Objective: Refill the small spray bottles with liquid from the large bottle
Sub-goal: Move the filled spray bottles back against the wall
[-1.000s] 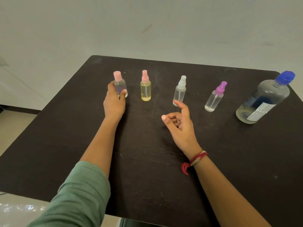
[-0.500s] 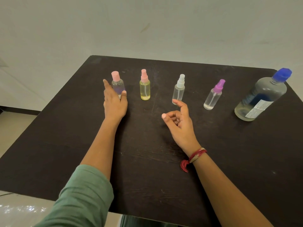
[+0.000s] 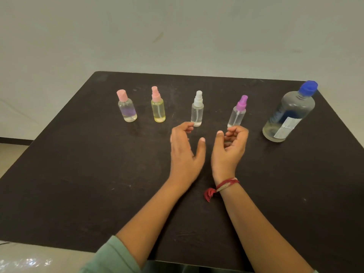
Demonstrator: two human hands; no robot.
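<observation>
Several small bottles stand in a row on the black table (image 3: 78,174): a pink-capped bottle (image 3: 127,108), a yellow bottle with a pink sprayer (image 3: 158,107), a clear bottle with a white sprayer (image 3: 197,110) and a clear bottle with a purple sprayer (image 3: 238,113). The large bottle (image 3: 289,115) with a blue cap stands at the right, low on liquid. My left hand (image 3: 185,152) hovers empty just in front of the white-sprayer bottle, fingers curled and apart. My right hand (image 3: 229,149) is beside it, empty, fingers loosely curled in front of the purple-sprayer bottle.
A pale wall rises behind the table's far edge. The floor shows at the left beyond the table's left edge. A red thread band is on my right wrist (image 3: 226,184).
My left hand let go of the pink-capped bottle and moved right to the white-sprayer bottle. My right hand shifted right and forward toward the purple-sprayer bottle.
</observation>
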